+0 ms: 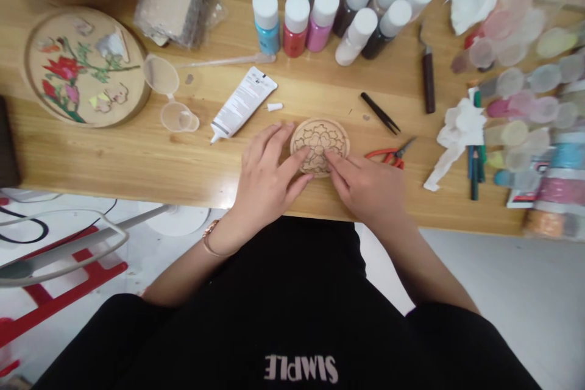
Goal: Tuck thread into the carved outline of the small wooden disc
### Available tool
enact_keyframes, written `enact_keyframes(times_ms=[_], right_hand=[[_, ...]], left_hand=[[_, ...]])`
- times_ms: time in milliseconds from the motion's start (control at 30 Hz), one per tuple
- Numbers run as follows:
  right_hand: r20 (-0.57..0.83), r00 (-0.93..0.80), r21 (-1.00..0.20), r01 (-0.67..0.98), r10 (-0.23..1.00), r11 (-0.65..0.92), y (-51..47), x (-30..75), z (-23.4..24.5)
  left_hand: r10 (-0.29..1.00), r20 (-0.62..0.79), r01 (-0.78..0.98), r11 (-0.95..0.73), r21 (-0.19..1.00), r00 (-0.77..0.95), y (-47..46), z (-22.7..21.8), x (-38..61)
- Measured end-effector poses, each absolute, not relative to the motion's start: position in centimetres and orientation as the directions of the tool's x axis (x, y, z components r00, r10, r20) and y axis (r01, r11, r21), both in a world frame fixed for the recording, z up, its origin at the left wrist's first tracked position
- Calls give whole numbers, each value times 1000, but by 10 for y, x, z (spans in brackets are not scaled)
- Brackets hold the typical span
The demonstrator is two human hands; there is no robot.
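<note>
A small round wooden disc [320,137] with a cut-out flower pattern lies flat near the table's front edge. My left hand [267,177] rests on the table with its fingers stretched out, the fingertips pressing the disc's left side. My right hand [365,186] lies to the right, its fingers bunched and the fingertips pressing on the disc's lower right part. Neither hand holds a tool. A white glue tube [242,103] with its small cap [275,107] off lies just left of the disc.
Several white-capped paint bottles [338,6] stand at the back. Black tweezers [379,113], red-handled scissors [388,155] and a knife [428,76] lie right of the disc. A painted round plaque [85,67] and two clear cups [169,94] sit left; small pots of coloured powder [534,109] crowd the right.
</note>
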State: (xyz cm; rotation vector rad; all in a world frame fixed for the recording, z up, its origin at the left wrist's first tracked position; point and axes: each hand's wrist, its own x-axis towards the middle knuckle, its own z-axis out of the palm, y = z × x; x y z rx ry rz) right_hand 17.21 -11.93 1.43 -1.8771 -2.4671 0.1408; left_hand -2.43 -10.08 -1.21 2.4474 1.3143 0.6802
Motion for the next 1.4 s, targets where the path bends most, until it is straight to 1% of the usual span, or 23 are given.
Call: enact_keyframes(times_ms=[100, 267, 367, 500, 767, 833, 933, 1033, 1133, 1200, 1233, 1300, 1333, 1400], right_hand=[[-28, -275, -84, 959, 961, 272, -119, 172, 15], [36, -313, -50, 948, 949, 314, -118, 172, 15], [49, -324, -47, 944, 945, 326, -117, 171, 14], [43, -330, -32, 943, 943, 331, -118, 171, 15], [26, -341, -9, 940, 940, 341, -117, 172, 17], [55, -357, 1, 934, 932, 358, -117, 172, 17], [137, -379, 25, 925, 915, 379, -118, 173, 16], [143, -380, 10, 924, 914, 383, -119, 173, 14], [158, -364, -48, 926, 918, 375, -119, 175, 14], [218, -311, -87, 938, 925, 335, -116, 180, 15], [250, -260, -96, 952, 933, 292, -113, 184, 16], [277, -118, -82, 986, 954, 146, -103, 193, 19], [266, -46, -58, 996, 963, 63, -96, 197, 19], [191, 69, 12, 997, 979, -73, -81, 203, 18]], left_hand=[[833, 252, 706, -551, 444, 492, -102, -10, -24], [802, 267, 688, -597, 414, 535, -103, -6, -22], [795, 257, 681, -604, 414, 549, -104, -5, -20], [805, 235, 693, -591, 414, 545, -104, -4, -18], [788, 282, 706, -616, 349, 548, -104, -4, -16], [792, 275, 721, -610, 330, 545, -105, -3, -14], [793, 279, 739, -608, 291, 542, -108, -2, -12], [797, 274, 757, -600, 260, 538, -111, 0, -10], [799, 267, 763, -597, 247, 539, -112, 2, -9], [798, 264, 761, -600, 248, 543, -111, 2, -9], [796, 263, 758, -602, 250, 545, -111, 1, -9], [794, 265, 754, -606, 256, 548, -112, 0, -9], [793, 268, 753, -606, 257, 547, -112, 0, -9], [795, 272, 754, -603, 259, 542, -112, -2, -9]])
